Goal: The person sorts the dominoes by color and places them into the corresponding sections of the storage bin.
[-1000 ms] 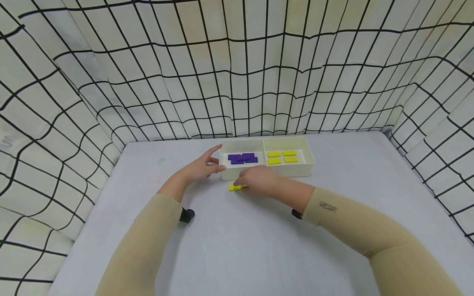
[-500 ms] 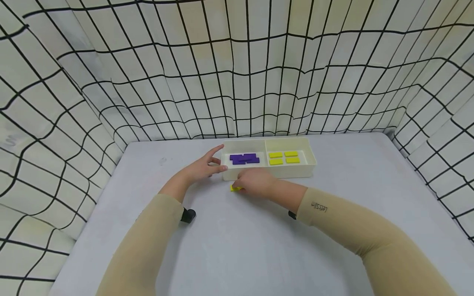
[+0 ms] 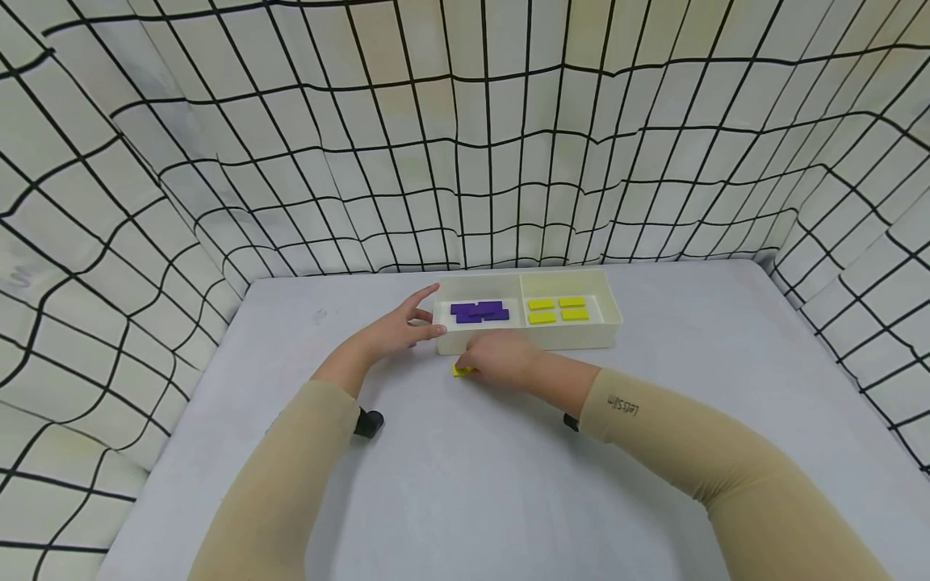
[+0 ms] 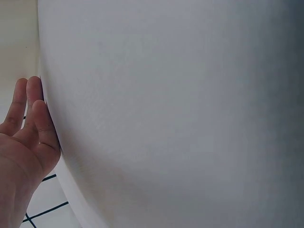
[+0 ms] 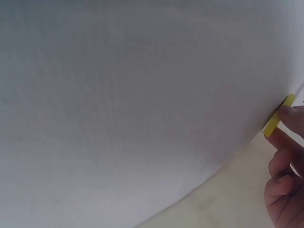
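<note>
A white box [image 3: 574, 337] with two compartments stands on the table. Several purple blocks [image 3: 479, 311] lie overlapping in its left compartment, and several yellow blocks [image 3: 574, 315] lie in two rows in the right one. My left hand [image 3: 395, 329] is at the box's left end, fingers spread and extended, thumb by the front left corner. Just in front of the box, my right hand [image 3: 501, 357] pinches a small flat yellow block [image 5: 271, 128] between thumb and finger, low over the table. Most of that block is hidden by the hand in the head view.
A white table [image 3: 450, 484] spreads around the box. Behind it and along both sides hangs a black grid net [image 3: 487, 145] before pale walls. A dark wrist camera [image 3: 369, 423] sits under the left sleeve.
My right hand has shifted slightly left and closed its fingers over the yellow block, which shows less now. The left hand keeps its place on the box, and the whole view has shifted slightly.
</note>
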The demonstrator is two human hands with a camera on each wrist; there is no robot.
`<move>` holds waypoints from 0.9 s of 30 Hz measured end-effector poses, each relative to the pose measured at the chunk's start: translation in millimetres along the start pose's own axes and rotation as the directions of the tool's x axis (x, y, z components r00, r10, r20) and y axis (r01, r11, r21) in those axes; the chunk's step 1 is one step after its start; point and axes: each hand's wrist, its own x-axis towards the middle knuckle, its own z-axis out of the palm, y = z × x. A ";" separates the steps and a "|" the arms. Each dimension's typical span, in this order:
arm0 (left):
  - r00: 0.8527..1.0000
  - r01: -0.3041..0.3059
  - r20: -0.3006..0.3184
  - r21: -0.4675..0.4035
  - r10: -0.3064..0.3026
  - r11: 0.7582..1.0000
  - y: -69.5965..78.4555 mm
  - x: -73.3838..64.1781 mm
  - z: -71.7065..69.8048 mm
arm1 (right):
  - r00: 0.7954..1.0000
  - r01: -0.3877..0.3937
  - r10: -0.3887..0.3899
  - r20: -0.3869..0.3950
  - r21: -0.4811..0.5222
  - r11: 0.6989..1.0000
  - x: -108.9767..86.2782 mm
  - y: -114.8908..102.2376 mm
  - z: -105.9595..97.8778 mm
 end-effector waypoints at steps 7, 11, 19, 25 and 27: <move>1.000 0.003 0.007 0.002 -0.003 1.000 0.0 -0.5 -0.8 | 1.000 0.014 -0.013 -0.016 0.060 0.998 -4.7 1.0 -7.2; 1.000 0.007 0.010 -0.007 -0.006 1.000 -0.4 -0.2 -1.4 | 0.999 0.032 -0.030 -0.025 0.073 0.997 -8.2 2.4 -15.0; 1.000 0.010 0.008 -0.005 -0.010 1.000 -0.3 1.4 -1.0 | 1.000 0.018 -0.016 -0.016 0.107 0.994 -21.7 10.1 -30.8; 1.000 0.008 0.011 -0.011 -0.008 1.000 -1.1 1.7 -1.0 | 0.999 0.005 -0.001 -0.046 0.091 0.996 -37.5 21.6 -44.1; 1.000 0.006 0.011 -0.014 -0.006 1.000 -1.0 1.6 -0.9 | 0.998 0.007 -0.001 -0.062 0.088 0.996 -43.9 27.0 -48.5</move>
